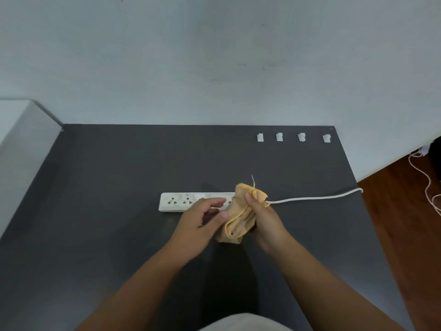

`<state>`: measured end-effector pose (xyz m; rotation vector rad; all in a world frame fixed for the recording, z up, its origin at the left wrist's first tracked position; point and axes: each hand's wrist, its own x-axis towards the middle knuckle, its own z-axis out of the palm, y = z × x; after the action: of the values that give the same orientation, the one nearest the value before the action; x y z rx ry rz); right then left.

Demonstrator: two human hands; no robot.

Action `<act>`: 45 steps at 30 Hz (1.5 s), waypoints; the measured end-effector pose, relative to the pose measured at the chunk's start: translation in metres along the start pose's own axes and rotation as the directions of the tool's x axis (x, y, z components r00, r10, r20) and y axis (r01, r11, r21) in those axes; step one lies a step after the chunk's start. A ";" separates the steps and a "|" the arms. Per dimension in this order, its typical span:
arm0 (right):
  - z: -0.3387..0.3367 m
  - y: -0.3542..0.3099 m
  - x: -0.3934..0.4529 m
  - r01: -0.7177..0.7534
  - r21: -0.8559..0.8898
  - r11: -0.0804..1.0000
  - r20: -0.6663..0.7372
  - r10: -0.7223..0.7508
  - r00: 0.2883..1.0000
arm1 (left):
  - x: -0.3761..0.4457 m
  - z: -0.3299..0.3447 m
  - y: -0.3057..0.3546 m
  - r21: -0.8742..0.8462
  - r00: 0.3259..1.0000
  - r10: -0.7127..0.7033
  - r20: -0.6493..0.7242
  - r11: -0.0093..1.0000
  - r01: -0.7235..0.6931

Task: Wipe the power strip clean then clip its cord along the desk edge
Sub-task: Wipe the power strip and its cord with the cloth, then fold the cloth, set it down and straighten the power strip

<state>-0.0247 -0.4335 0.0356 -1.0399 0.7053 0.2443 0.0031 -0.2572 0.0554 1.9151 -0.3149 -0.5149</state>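
Note:
A white power strip (177, 201) lies flat on the dark grey desk (107, 187), with smudges near its left sockets. Its white cord (315, 199) runs right and drops over the desk's right edge. My right hand (265, 219) grips a folded yellow cloth (239, 218) just above the strip's right end, hiding that end. My left hand (202, 222) hovers over the strip's middle, fingers curled and apart, its thumb close to the cloth. Several white cord clips (279, 137) sit in a row along the desk's far right edge.
A pale wall stands behind the desk. A white surface (21, 125) adjoins the desk's far left corner. Right of the desk is a wooden floor (405, 223) with a thin pale cable (427, 185) looping on it.

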 end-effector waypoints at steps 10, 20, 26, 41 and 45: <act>0.064 -0.007 -0.004 -0.082 0.104 0.991 0.252 0.053 0.966 | -0.016 -0.046 0.003 -0.043 0.996 -0.065 -0.054 0.997 0.062; 0.098 0.018 -0.007 -0.191 -0.096 0.977 0.259 0.210 0.943 | -0.031 -0.062 -0.008 -0.920 0.862 -0.496 -0.101 0.376 0.108; 0.127 0.011 -0.005 -0.055 -0.225 0.973 0.405 0.145 0.903 | -0.056 -0.105 -0.037 -0.914 0.860 -0.483 -0.166 0.402 0.049; 0.278 0.085 0.021 0.097 -0.650 0.754 0.413 0.243 0.878 | -0.149 -0.235 -0.119 -0.590 0.852 -0.397 -0.342 0.796 0.134; 0.301 0.126 0.014 0.029 -0.677 0.736 0.348 0.285 0.893 | -0.171 -0.254 -0.152 -0.552 0.785 -0.441 -0.435 0.820 0.155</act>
<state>0.0488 -0.1151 0.0321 -1.5585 0.2650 0.8834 -0.0240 0.0829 0.0347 1.5193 0.4873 -0.1996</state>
